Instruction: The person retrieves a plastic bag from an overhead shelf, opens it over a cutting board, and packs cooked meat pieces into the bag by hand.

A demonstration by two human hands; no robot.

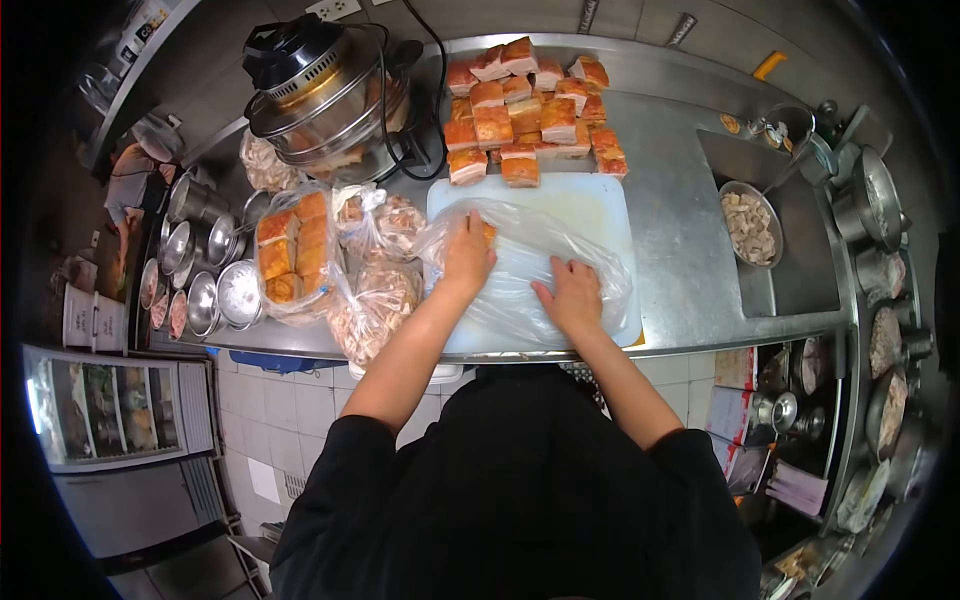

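Note:
A clear plastic bag point(520, 285) lies flat across the white cutting board point(610, 205). My left hand point(468, 258) is inside or over the bag's left part, its fingers closed around a piece of browned meat point(489, 233) that is partly hidden. My right hand point(575, 298) rests on the bag further right, fingers spread and palm down. Behind the board stands a stack of browned, crisp-skinned meat blocks point(520, 120). Left of the board sit a bag of similar blocks point(294, 250) and knotted bags of pale pieces point(375, 305).
A glass-bowled cooker point(330, 110) with a black lid and cord stands at the back left. Metal bowls point(240, 295) line the far left. At the right is a sink point(800, 290) holding a bowl of pale chunks point(748, 225). Another person point(130, 190) is at far left.

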